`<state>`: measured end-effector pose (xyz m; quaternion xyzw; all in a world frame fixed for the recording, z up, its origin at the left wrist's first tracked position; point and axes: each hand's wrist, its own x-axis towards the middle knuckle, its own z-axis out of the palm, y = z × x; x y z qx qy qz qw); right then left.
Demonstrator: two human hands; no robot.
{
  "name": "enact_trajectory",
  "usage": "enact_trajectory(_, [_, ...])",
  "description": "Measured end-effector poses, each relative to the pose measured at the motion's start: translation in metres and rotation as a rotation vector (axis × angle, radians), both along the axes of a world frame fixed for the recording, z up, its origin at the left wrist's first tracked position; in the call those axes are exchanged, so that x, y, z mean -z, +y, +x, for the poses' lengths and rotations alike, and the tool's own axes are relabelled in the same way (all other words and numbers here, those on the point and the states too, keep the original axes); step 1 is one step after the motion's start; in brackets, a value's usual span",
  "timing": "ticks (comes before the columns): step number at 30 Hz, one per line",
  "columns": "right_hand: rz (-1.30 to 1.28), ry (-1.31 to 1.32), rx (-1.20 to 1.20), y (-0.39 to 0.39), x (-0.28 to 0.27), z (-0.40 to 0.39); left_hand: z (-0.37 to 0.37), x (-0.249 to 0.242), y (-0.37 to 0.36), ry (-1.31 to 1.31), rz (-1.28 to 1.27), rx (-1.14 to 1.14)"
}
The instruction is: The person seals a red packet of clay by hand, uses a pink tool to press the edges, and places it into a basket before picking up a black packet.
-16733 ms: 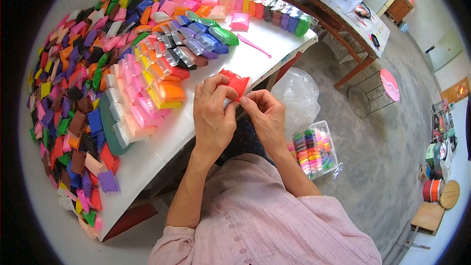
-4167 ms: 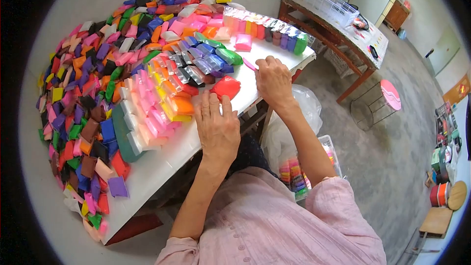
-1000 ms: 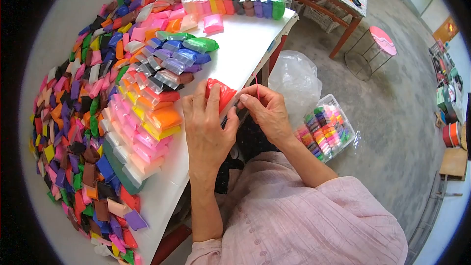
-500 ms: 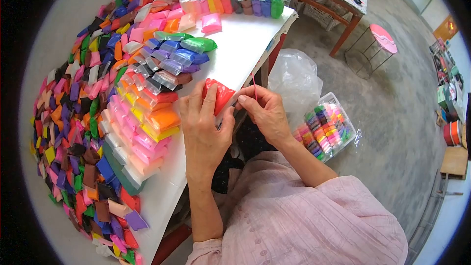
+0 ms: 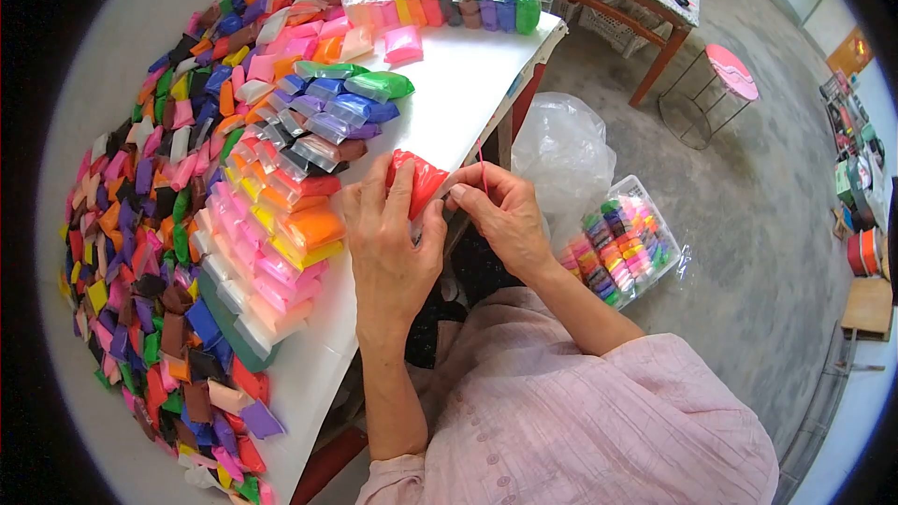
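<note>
A red plastic packet [image 5: 426, 182], apparently of modelling clay, lies at the edge of the white table [image 5: 449, 84]. My left hand [image 5: 391, 238] holds it down, fingers across its top and thumb at its near side. Just right of the packet, my right hand [image 5: 505, 220] is closed in a pinch, with a thin red stick [image 5: 482, 164] rising from between its fingers. Left of my left hand, overlapping rows of coloured packets [image 5: 304, 229] run along the table. A single pink packet [image 5: 403, 44] lies farther back.
A big heap of loose coloured packets [image 5: 140, 252] covers the left side. A clear-wrapped row [image 5: 449, 9] lies at the far edge. On the floor are a plastic bag [image 5: 561, 145] and a white-rimmed box [image 5: 669, 224] of packets. A pink stool [image 5: 731, 73] stands beyond.
The red stick in my right hand has shifted slightly and tilts a little differently. My left hand and the red packet have hardly moved.
</note>
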<state>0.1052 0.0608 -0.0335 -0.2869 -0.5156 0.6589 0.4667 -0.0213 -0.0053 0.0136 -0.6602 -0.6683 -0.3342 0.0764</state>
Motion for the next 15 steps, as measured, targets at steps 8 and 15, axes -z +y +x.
enact_trajectory(8, [0.144, -0.021, 0.055, 0.005, -0.002, -0.006, 0.004, 0.003, 0.005, 0.066, 0.029, -0.042])
enact_trajectory(15, [0.193, -0.21, 0.156, 0.015, -0.012, 0.009, 0.011, 0.009, 0.019, 0.165, 0.09, -0.146])
